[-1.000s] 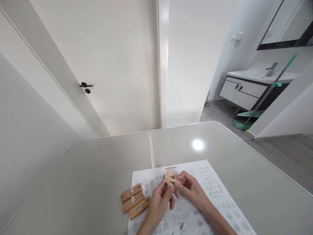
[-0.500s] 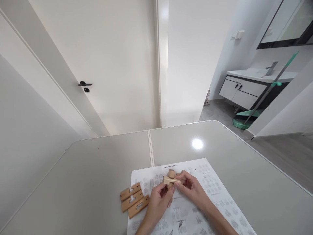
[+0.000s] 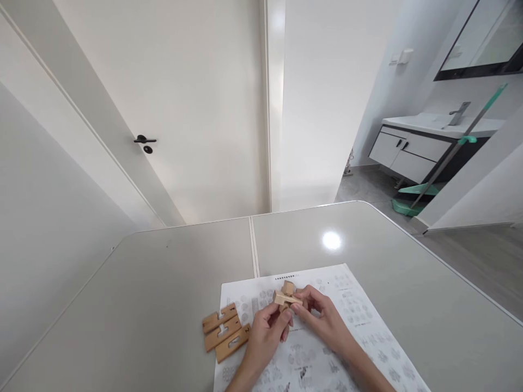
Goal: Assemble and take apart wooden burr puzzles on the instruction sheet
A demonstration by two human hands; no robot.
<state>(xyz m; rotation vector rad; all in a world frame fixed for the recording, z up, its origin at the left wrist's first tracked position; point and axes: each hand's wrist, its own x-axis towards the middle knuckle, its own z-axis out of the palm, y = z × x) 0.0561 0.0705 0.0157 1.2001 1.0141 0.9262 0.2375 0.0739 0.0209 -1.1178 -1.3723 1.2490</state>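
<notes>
Over the printed paper sheet [image 3: 359, 305], a small wooden interlocking puzzle [image 3: 283, 297] made of notched blocks is held up between both hands. My left hand [image 3: 267, 332] pinches it from the lower left with thumb and fingers. From the right, my right hand [image 3: 321, 316] grips its other end, the thumb on the notched stick in front. Fingers hide part of the joined blocks. Left of my left hand lie flat wooden pieces with cut-out slots: a piece marked 2 [image 3: 232, 344], a piece marked 1 [image 3: 223, 333] and a piece marked 3 [image 3: 219, 318].
The grey table [image 3: 171, 294] has a seam down its middle and a light reflection on its right half. Beyond stands a white door [image 3: 204, 109] with a black handle [image 3: 144, 140]. At the right are a sink cabinet [image 3: 404, 149] and a green dustpan [image 3: 404, 207].
The view has shifted slightly. Both hands keep their hold on the wooden puzzle, with hardly any change in the fingers. The flat pieces lie as before.
</notes>
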